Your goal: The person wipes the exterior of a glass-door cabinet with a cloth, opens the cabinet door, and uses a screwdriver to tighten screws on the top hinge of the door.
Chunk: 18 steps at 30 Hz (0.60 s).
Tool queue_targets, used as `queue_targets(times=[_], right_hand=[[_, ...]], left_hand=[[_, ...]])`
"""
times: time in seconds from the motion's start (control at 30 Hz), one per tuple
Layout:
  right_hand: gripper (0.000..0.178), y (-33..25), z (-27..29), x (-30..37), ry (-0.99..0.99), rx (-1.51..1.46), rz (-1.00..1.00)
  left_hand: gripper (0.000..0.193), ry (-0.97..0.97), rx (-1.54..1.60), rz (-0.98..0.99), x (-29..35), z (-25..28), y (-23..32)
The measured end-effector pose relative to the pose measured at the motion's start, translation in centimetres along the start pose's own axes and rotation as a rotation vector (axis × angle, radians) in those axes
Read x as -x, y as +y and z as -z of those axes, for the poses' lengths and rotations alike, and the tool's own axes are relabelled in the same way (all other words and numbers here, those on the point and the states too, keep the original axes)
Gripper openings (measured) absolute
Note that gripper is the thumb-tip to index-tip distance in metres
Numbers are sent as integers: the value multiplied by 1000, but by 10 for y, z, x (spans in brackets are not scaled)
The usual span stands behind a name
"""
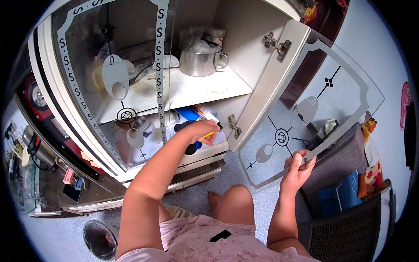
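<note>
My left hand [203, 130] reaches into the lower compartment of a white cabinet [244, 114], its fingers closed round a slim yellow stick-like thing [208, 135] whose kind I cannot make out. Beneath and beside that hand lie a dark blue and black item [191, 149], a blue flat packet [187, 113] and a white and red box [205, 112], partly covered by the hand. On the right, the patterned glass door [279, 118] stands swung out on its hinges [278, 46]. My right hand [299, 168] grips its lower edge, at a small knob [305, 160].
On the upper shelf [214, 89] stands a steel mug [198, 63] stuffed with plastic bags. Another patterned glass pane [131, 83] covers the cabinet's left half. A waste bin [100, 240] stands at lower left; a dark chair [345, 231] and a blue folded cloth [345, 192] are at right.
</note>
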State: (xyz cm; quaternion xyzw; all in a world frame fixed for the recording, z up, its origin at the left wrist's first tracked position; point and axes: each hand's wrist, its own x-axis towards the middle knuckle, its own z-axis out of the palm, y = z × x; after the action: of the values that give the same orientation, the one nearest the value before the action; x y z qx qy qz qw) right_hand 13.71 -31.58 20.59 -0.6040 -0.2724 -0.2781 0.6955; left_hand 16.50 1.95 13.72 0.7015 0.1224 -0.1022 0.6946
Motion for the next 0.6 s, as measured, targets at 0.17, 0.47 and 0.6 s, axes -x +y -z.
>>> queue_targets(times=[0.17,0.47,0.6], right_hand=[[20,-1,0,0,4,-26,-30],[24,-2,-2,3,24,-65,-5],[23,-6,-5,3,34,-72,-7]], left_hand=[[25,-222,385,127,-4,8,-10],[26,18,-256,-126,-14,2,-7],[25,279,-877,-608,-16,-4,-23]])
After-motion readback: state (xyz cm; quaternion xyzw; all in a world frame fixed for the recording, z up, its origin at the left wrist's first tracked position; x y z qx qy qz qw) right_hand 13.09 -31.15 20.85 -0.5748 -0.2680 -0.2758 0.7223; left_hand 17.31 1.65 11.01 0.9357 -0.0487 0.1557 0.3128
